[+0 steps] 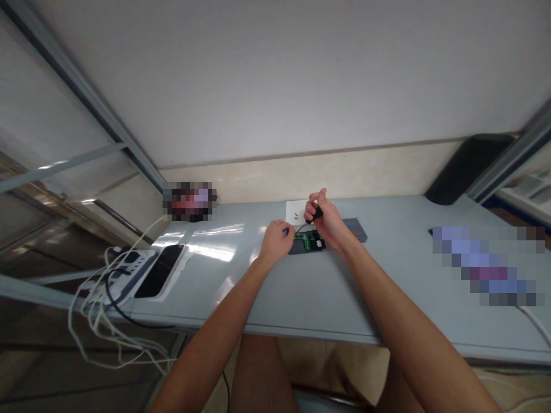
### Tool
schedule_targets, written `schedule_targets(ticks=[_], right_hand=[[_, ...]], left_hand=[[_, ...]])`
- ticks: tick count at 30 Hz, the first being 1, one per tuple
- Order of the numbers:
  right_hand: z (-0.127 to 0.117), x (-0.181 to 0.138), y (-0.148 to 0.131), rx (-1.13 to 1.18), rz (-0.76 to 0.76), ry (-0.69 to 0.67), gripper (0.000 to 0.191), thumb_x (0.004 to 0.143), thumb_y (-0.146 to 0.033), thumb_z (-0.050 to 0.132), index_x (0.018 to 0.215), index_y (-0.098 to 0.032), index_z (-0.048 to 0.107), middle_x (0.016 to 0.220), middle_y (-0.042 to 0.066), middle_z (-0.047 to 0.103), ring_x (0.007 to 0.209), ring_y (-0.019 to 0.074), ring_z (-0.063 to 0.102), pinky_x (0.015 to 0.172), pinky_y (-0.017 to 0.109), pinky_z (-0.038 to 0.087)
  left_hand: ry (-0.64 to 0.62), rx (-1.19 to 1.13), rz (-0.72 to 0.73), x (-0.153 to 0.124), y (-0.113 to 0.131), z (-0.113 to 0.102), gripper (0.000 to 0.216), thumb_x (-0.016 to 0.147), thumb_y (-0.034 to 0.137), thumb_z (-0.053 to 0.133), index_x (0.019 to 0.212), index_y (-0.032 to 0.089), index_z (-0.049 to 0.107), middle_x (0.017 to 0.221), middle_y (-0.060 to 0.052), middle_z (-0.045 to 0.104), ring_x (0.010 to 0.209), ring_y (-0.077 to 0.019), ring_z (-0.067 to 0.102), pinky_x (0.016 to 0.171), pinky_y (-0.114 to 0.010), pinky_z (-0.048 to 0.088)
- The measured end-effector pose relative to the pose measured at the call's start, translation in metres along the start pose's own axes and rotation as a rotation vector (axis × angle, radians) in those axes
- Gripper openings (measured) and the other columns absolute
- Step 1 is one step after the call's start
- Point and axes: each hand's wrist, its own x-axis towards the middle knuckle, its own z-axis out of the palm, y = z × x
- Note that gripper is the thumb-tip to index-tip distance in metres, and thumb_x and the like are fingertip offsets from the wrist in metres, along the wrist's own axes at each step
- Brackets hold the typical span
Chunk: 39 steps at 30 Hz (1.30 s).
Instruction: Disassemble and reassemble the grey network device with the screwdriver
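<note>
Nearest, a glossy grey tabletop (301, 292) is stretching out under both forearms. Just ahead, a flat dark-grey casing (297, 249) is lying between the hands, carrying a green circuit board (307, 240); it's looking light and stiff, though the bare board is probably the fragile part, so the casing's outer edges are offering the safer hold. The left hand (278, 244) is curling over its left end; whether those fingers are pinching anything, I can't tell. The right hand (325, 215) is gripping a black-handled screwdriver (317, 214), its thin shaft slanting towards the left fingertips. Just right of that hand, a flat grey panel (356, 228) is resting. Beyond the left fingertips, tiny dark pieces (296, 216), likely slippery, are sitting on a white sheet (293, 206).
</note>
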Motion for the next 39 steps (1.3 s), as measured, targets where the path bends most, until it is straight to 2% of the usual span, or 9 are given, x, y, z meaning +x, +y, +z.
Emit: schedule_targets(ticks=[6, 11, 15, 21, 25, 29, 33, 36, 39], right_hand=[[-0.003, -0.001, -0.005, 0.03, 0.021, -0.033, 0.042, 0.081, -0.062, 0.087, 0.101, -0.027, 0.079, 0.084, 0.0, 0.064, 0.076, 0.0165, 0.061, 0.073, 0.031, 0.052], [-0.005, 0.002, 0.005, -0.094, -0.034, 0.017, 0.053, 0.073, -0.07, 0.094, 0.082, -0.025, 0.067, 0.086, -0.001, 0.071, 0.08, 0.016, 0.067, 0.075, 0.029, 0.053], [-0.008, 0.003, 0.006, -0.327, -0.084, 0.008, 0.059, 0.084, -0.08, 0.079, 0.08, -0.025, 0.059, 0.07, -0.002, 0.065, 0.072, 0.0173, 0.068, 0.074, 0.032, 0.052], [-0.013, 0.005, 0.008, -0.518, -0.167, -0.025, 0.059, 0.086, -0.077, 0.076, 0.116, -0.027, 0.063, 0.081, -0.002, 0.07, 0.083, 0.0207, 0.072, 0.08, 0.035, 0.055], [-0.015, 0.007, 0.007, -0.595, -0.229, -0.019, 0.046, 0.088, -0.065, 0.077, 0.109, -0.025, 0.066, 0.084, 0.001, 0.072, 0.082, 0.0214, 0.073, 0.08, 0.038, 0.057], [-0.027, 0.007, -0.016, -0.554, -0.333, 0.144, 0.027, 0.09, -0.049, 0.075, 0.1, -0.025, 0.065, 0.079, -0.001, 0.067, 0.076, 0.0196, 0.071, 0.073, 0.035, 0.053], [-0.048, 0.002, -0.052, -0.458, -0.318, 0.104, 0.018, 0.079, -0.025, 0.075, 0.097, -0.025, 0.071, 0.069, -0.005, 0.054, 0.062, 0.0139, 0.056, 0.063, 0.03, 0.043], [-0.061, -0.003, -0.074, -0.281, -0.296, 0.106, 0.019, 0.077, -0.026, 0.073, 0.096, -0.027, 0.066, 0.069, -0.006, 0.046, 0.055, 0.0121, 0.044, 0.056, 0.029, 0.037], [-0.071, -0.01, -0.087, -0.48, -0.315, 0.122, 0.019, 0.083, -0.033, 0.072, 0.101, -0.028, 0.07, 0.075, -0.003, 0.052, 0.058, 0.0133, 0.044, 0.058, 0.031, 0.042]], left_hand=[[0.005, -0.001, -0.011, 0.0, -0.001, 0.001, 0.029, 0.101, 0.015, 0.061, 0.077, 0.02, 0.075, 0.088, -0.006, 0.077, 0.096, -0.0235, 0.069, 0.096, -0.038, 0.053], [0.009, 0.014, -0.002, 0.0, -0.002, 0.001, 0.029, 0.101, 0.015, 0.061, 0.077, 0.021, 0.075, 0.089, -0.006, 0.077, 0.096, -0.0233, 0.069, 0.096, -0.037, 0.053], [0.004, 0.011, 0.01, 0.0, -0.003, 0.002, 0.029, 0.101, 0.015, 0.06, 0.078, 0.02, 0.076, 0.088, -0.006, 0.077, 0.095, -0.0233, 0.069, 0.096, -0.037, 0.052], [0.0, 0.004, 0.013, 0.001, -0.003, 0.001, 0.029, 0.102, 0.017, 0.061, 0.078, 0.019, 0.077, 0.088, -0.007, 0.077, 0.094, -0.023, 0.069, 0.096, -0.037, 0.051], [-0.006, -0.009, 0.009, 0.0, -0.002, -0.001, 0.03, 0.102, 0.018, 0.061, 0.077, 0.02, 0.077, 0.088, -0.006, 0.077, 0.094, -0.0233, 0.068, 0.096, -0.037, 0.051], [-0.003, -0.057, -0.002, 0.0, 0.0, -0.001, 0.03, 0.104, 0.019, 0.057, 0.082, 0.02, 0.078, 0.091, -0.007, 0.078, 0.097, -0.0245, 0.068, 0.098, -0.038, 0.051], [-0.058, -0.209, -0.025, -0.001, 0.001, -0.005, 0.024, 0.106, 0.028, 0.06, 0.095, 0.02, 0.08, 0.101, -0.007, 0.08, 0.101, -0.0249, 0.069, 0.104, -0.04, 0.051], [-0.204, -0.322, 0.014, -0.003, 0.0, -0.014, 0.025, 0.102, 0.038, 0.07, 0.117, 0.022, 0.08, 0.114, -0.008, 0.079, 0.112, -0.0269, 0.069, 0.109, -0.043, 0.051], [-0.352, -0.34, 0.076, -0.005, -0.002, -0.026, 0.05, 0.089, 0.042, 0.085, 0.136, 0.025, 0.075, 0.133, -0.01, 0.075, 0.129, -0.0313, 0.063, 0.118, -0.047, 0.046]])
